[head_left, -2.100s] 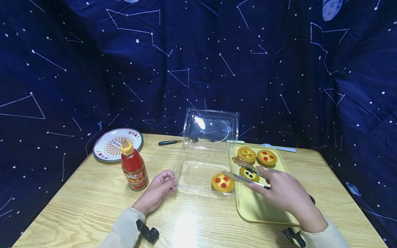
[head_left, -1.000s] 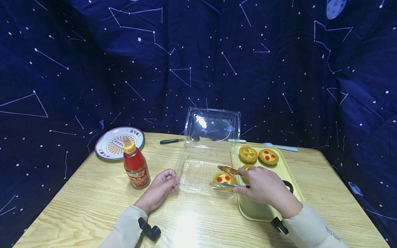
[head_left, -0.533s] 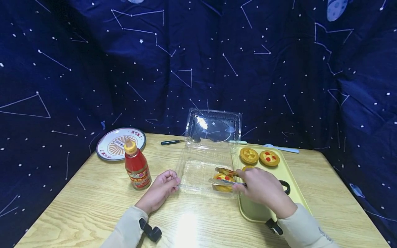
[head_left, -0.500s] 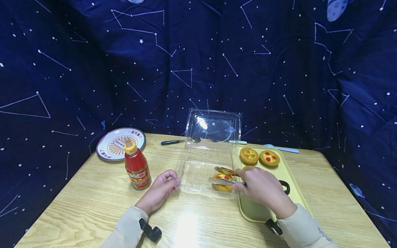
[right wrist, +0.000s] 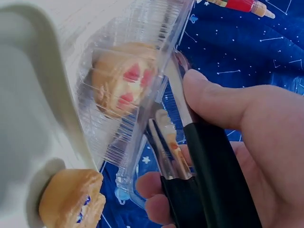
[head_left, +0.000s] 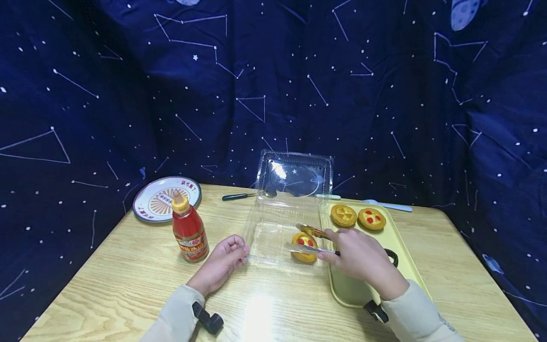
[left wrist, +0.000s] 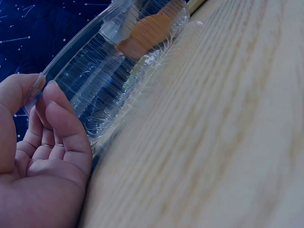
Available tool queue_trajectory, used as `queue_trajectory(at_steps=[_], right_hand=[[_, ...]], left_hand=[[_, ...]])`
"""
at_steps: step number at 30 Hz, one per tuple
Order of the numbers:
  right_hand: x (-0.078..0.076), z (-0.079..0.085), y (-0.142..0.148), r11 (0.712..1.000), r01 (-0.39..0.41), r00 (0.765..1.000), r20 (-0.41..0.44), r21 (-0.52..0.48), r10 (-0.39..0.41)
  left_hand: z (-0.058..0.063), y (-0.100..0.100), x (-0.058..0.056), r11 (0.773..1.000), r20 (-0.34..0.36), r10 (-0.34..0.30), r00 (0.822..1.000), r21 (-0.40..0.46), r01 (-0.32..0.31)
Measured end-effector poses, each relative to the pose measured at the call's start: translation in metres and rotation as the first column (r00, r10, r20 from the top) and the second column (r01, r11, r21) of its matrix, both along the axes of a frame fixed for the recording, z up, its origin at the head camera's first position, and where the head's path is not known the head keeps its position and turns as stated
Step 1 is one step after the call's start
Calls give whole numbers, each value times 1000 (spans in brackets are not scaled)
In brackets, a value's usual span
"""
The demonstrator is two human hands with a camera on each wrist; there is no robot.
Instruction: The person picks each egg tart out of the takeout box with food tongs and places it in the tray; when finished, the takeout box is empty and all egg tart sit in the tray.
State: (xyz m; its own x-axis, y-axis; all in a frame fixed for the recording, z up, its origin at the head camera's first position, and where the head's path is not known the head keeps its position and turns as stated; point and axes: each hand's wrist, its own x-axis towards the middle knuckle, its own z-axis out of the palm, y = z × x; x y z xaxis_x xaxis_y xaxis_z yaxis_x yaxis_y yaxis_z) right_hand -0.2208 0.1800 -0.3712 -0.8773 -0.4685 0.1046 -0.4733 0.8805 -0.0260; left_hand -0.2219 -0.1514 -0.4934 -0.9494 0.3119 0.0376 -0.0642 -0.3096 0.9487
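Observation:
My left hand (head_left: 224, 261) pinches the near left corner of a clear plastic clamshell box (head_left: 267, 237), its lid raised at the back. In the left wrist view, thumb and forefinger (left wrist: 61, 111) hold the rim. My right hand (head_left: 359, 251) grips black-handled metal tongs (head_left: 314, 231). Their two tips stand either side of and over a tart with red dots (head_left: 304, 258) inside the box, near its right wall. Seen from the right wrist, that tart (right wrist: 118, 80) shows through the clear wall, and a blue-dotted tart (right wrist: 66, 202) lies on the tray; the right hand hides it in the head view.
A yellow tray (head_left: 348, 287) right of the box carries a lattice-topped tart (head_left: 343, 215) and a red-dotted one (head_left: 372, 219). A red sauce bottle (head_left: 190, 232) stands left, before a plate (head_left: 145, 206). A dark-handled utensil (head_left: 235, 196) and a blue fork (head_left: 391, 206) lie behind.
The tongs have moved left from over the tray to the tart in the box. That tart has shifted slightly left and back. My left hand keeps its hold on the corner.

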Motion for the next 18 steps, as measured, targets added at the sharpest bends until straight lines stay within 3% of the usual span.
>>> queue_trajectory(at_steps=[7, 18], right_hand=[[3, 3, 3, 999, 3, 1000, -3, 40, -3], [2, -5, -3, 994, -9, 999, -31, 107, 13]], left_hand=[[1, -2, -1, 1000, -1, 2, 1000, 3, -2], [2, 0, 1, 1000, 15, 4, 1000, -1, -4]])
